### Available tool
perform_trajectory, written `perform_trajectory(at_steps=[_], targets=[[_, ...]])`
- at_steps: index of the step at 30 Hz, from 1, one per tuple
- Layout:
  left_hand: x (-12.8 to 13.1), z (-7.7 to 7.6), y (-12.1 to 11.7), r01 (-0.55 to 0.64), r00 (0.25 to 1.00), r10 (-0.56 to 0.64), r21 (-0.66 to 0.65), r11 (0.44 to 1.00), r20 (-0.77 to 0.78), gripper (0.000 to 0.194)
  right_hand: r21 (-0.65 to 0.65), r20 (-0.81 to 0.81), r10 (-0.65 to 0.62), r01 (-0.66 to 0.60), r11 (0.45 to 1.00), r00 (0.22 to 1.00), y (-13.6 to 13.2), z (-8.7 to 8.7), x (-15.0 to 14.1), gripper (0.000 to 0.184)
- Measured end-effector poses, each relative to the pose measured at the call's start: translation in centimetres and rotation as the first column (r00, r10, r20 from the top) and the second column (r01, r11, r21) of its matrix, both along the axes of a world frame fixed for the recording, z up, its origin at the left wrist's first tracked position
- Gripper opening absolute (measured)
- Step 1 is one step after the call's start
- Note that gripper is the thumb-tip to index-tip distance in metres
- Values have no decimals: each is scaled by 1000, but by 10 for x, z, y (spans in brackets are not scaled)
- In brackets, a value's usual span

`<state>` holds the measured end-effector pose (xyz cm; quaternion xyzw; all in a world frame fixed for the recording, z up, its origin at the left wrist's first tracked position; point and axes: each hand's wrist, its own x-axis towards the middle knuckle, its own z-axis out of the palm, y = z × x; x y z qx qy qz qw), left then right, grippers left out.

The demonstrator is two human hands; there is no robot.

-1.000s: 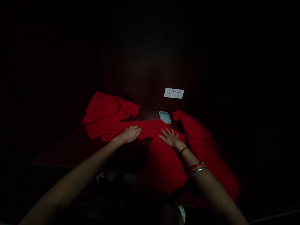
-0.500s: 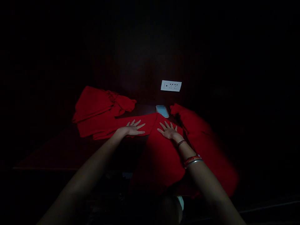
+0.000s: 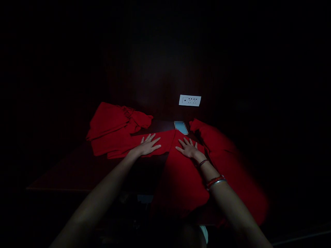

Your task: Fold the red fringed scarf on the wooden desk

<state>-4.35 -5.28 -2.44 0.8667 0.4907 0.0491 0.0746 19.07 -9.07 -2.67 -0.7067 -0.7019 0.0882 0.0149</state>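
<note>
A long red cloth (image 3: 181, 182) lies on the dark table, folded over at a slanting crease near the middle; its near end hangs toward the front edge. My left hand (image 3: 148, 146) lies flat with fingers spread on the strip that runs left. Right of the crease, my right hand (image 3: 188, 148) rests palm down on the broader part, fingers apart. At the left, a bunched red fabric pile (image 3: 111, 117) with gathered strings joins or overlaps the strip; I cannot tell which. Another red fabric piece (image 3: 227, 155) lies along the right, under or beside my right forearm.
A phone (image 3: 181, 127) with a lit screen lies behind the crease, its near edge close to the cloth. On the back wall sits a white socket plate (image 3: 190, 100). The table's front edge (image 3: 59, 189) shows faintly at the left. Surroundings are very dark.
My left hand, its fingers bunched a second ago, has spread flat on the strip. My right hand stays on the cloth in about the same place. The view has shifted slightly.
</note>
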Motion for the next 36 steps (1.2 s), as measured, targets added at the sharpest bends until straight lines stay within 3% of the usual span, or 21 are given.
perform_trajectory(at_steps=[3,8,11,14,17,22,25,29,32,36], targets=[[5,-4,1,-39,997,31,125,991,65,60,120,-4,63,-62,991,998,-1,-1,-5,68],[10,-9,5,-32,993,14,-153,988,-116,74,21,-19,63,-63,998,998,-4,-4,-9,68],[11,-9,5,38,998,-42,-78,996,-54,67,210,-2,145,-141,967,989,-7,1,-8,53],[15,-8,5,111,993,-113,46,993,31,54,356,86,287,-298,886,954,-6,9,-9,38],[20,-9,8,96,995,-96,5,995,7,55,305,211,363,-414,858,907,1,15,-12,38],[20,-12,13,86,994,-90,-71,994,-61,59,222,338,409,-495,840,847,15,23,-19,30],[19,-11,13,91,993,-96,-74,993,-71,59,263,294,434,-508,820,852,17,34,-19,26],[21,-10,13,89,992,-97,-89,992,-86,60,390,158,528,-544,743,834,17,51,-21,18],[20,-11,15,93,992,-99,-83,992,-78,61,346,131,520,-530,774,844,19,47,-29,17],[15,-14,19,75,995,-79,-63,995,-57,60,246,119,454,-469,848,883,21,22,-37,30]])
